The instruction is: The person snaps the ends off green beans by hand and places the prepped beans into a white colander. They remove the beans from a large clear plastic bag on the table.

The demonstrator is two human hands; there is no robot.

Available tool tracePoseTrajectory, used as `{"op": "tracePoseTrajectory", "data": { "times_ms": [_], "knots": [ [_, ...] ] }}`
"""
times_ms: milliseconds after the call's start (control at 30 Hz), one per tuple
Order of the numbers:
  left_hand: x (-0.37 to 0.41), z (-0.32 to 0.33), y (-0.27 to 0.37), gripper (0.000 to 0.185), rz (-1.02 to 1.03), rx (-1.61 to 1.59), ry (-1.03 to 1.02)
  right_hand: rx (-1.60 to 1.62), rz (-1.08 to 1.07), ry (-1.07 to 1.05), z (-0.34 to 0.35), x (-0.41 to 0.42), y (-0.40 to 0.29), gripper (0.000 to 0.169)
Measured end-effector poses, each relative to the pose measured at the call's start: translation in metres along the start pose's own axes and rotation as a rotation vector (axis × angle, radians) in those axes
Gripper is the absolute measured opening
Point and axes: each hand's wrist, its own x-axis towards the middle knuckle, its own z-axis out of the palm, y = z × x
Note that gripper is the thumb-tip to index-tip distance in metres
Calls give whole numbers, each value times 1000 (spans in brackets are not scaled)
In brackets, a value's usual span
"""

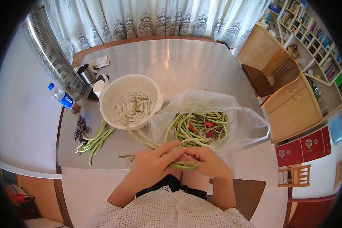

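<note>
My left hand (151, 164) and my right hand (209, 162) meet above my lap at the table's front edge, both gripping a small bunch of long green beans (185, 165). Some bean ends stick out to the left, towards a white plastic colander (102, 105) with a few short bean pieces (136, 107) inside. Just beyond my hands lies an open clear plastic bag (245, 122) holding many long beans (185, 128) and several red chili peppers (209, 124). A separate bunch of green beans (98, 141) rests on the table left of the colander.
A purplish hair claw clip (79, 128), a Pepsi bottle (63, 98), a steel cup (86, 74), a white paper roll (98, 87) and crumpled tissue (99, 62) are at the left of the metal-grey table (211, 68). A wooden chair (259, 81) stands beyond the right edge.
</note>
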Motion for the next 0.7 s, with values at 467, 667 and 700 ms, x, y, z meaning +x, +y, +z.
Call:
{"op": "tracePoseTrajectory", "data": {
  "times_ms": [467,667,700],
  "knots": [
    [-10,-4,2,14,-626,-890,-197,741,-325,349,0,-19,0,32],
    [-9,5,-2,22,-679,-1154,-149,871,-205,376,-1,-20,12,21],
    [-7,4,-1,23,-682,-1167,-170,811,-205,420,-2,-20,12,20]
  ]
}}
